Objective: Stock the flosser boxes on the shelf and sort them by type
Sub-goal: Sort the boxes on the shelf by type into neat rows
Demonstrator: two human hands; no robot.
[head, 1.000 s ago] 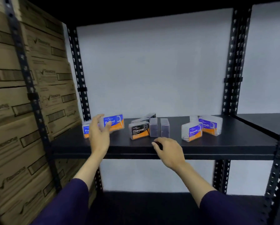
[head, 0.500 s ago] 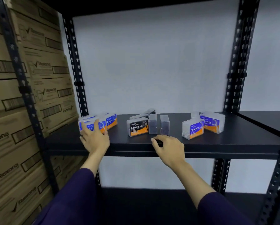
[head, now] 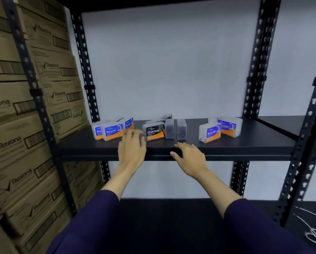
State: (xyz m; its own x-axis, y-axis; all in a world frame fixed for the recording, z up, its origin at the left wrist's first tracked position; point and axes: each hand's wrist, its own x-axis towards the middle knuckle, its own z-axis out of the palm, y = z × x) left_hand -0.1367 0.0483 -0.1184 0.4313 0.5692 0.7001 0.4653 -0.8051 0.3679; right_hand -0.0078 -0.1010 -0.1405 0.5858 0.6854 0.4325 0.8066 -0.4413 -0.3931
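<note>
The black shelf (head: 226, 151) holds three groups of flosser boxes. The Round boxes (head: 111, 132) stand at the left end, the Charcoal boxes (head: 154, 133) sit in the middle, and the Smooth boxes (head: 211, 132) stand at the right. Most labels face the front, but two Charcoal boxes (head: 175, 128) stand with their thin ends to the front, so their long sides run toward the back wall. The left hand (head: 132, 149) is over the front of the shelf, between the Round boxes and the first Charcoal box. Its fingers are spread and loose, and it holds nothing. The right hand (head: 189, 156) rests on the front edge of the shelf with its fingers lightly bent over the lip, and it grips no box. The two turned boxes lie just behind the right hand, so that hand is nearer to them. I think turning them to face front comes next. Stacked cardboard cartons (head: 16, 125) fill the left side.
</note>
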